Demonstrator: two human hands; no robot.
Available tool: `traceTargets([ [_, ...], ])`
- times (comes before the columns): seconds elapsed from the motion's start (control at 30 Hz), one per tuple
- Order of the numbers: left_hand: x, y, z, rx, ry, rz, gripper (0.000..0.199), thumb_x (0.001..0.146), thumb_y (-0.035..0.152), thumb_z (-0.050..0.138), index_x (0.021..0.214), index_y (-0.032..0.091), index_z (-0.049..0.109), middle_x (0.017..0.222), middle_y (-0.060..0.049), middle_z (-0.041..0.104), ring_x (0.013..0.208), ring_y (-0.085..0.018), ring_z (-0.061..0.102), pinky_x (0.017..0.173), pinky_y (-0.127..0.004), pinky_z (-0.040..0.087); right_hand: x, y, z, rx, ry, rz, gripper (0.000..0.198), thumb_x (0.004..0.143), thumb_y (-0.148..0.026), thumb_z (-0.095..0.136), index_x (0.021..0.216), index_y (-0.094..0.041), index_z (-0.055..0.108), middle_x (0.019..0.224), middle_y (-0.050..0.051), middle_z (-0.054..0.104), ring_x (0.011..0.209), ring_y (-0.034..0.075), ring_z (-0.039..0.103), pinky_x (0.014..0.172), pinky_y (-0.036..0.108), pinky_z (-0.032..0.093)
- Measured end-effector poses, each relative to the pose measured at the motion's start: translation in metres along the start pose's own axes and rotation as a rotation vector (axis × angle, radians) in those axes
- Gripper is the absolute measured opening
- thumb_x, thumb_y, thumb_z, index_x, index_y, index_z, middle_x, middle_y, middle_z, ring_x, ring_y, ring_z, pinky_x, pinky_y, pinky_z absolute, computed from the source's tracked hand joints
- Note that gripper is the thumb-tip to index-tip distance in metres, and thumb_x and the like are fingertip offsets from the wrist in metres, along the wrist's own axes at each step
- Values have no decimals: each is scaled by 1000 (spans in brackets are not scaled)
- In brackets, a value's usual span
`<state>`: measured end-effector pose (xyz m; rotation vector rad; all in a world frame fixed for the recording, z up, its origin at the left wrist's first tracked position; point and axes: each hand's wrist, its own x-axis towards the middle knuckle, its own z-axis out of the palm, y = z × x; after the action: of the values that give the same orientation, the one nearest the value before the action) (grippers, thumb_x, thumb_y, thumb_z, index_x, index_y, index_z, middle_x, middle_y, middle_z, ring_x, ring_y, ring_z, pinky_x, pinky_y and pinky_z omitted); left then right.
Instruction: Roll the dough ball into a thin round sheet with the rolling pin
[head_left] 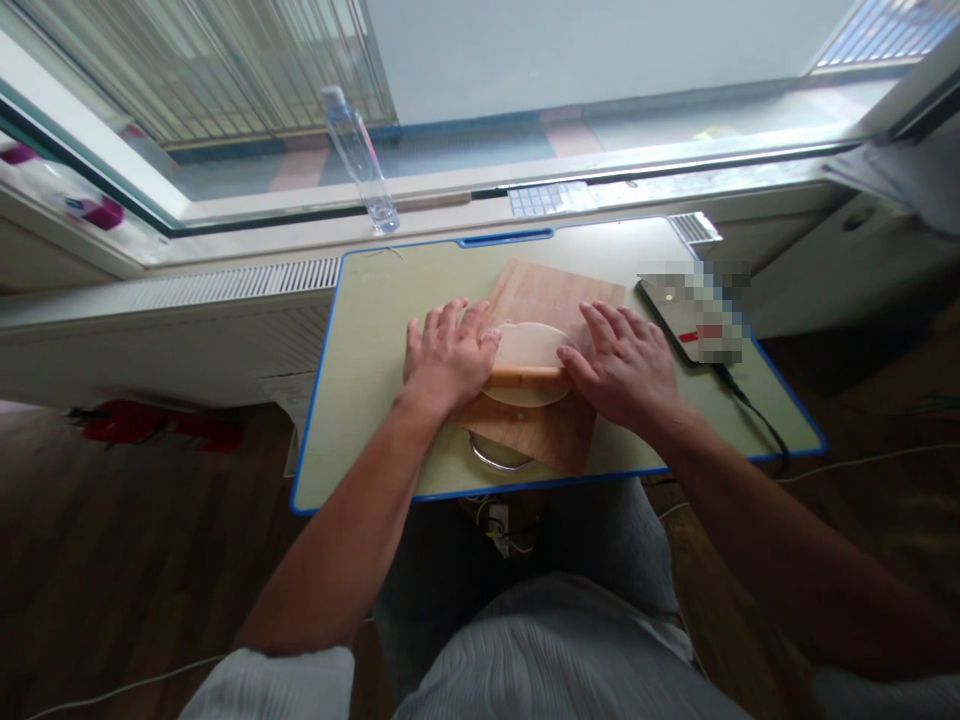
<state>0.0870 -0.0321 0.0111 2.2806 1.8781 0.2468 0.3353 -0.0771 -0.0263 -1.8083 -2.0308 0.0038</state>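
A round, flat sheet of dough [531, 345] lies on a wooden cutting board [555, 285], which sits at an angle on a small table. Across the dough runs a wooden rolling pin [527, 377]; only its middle shows between the hands. My left hand [448, 355] rests palm down over the pin's left end, its fingers stretched forward and slightly apart. Over the right end lies my right hand [626, 360], also palm down with the fingers extended. Both thumbs point inward near the dough's edges. The pin's ends are hidden under the palms.
The pale tabletop [367, 400] has a blue rim. A metal handle [499, 458] pokes out below the board. On the right lies a dark phone [686, 315] with a cable [750, 405]. A clear bottle [360, 165] stands on the windowsill; a red extinguisher [161, 425] lies at left.
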Motion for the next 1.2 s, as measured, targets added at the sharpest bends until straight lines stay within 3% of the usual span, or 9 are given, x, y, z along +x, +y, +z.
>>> traceTargets([
  [0.43,-24,4,0,66,88,5,58,111,52,39,165,36,55,177,-3,50,160,-32,45,136,-58,29,-16,-17,-9,-140,-24,41,77,112,-64,33,169,-15,49,173,17,54,158,42,44,127,63,34],
  [0.9,-48,5,7,64,151,16,57,111,46,40,160,28,62,173,-10,55,156,-35,50,132,-58,35,-38,-25,-13,-135,10,11,79,114,-67,29,165,-14,57,169,18,58,155,43,46,125,60,34],
  [1.2,-62,4,11,68,178,40,56,112,45,40,159,30,65,173,-9,55,156,-36,52,129,-61,39,-52,-31,-17,-152,6,10,74,115,-64,33,163,-14,59,168,18,59,156,41,47,126,59,35],
])
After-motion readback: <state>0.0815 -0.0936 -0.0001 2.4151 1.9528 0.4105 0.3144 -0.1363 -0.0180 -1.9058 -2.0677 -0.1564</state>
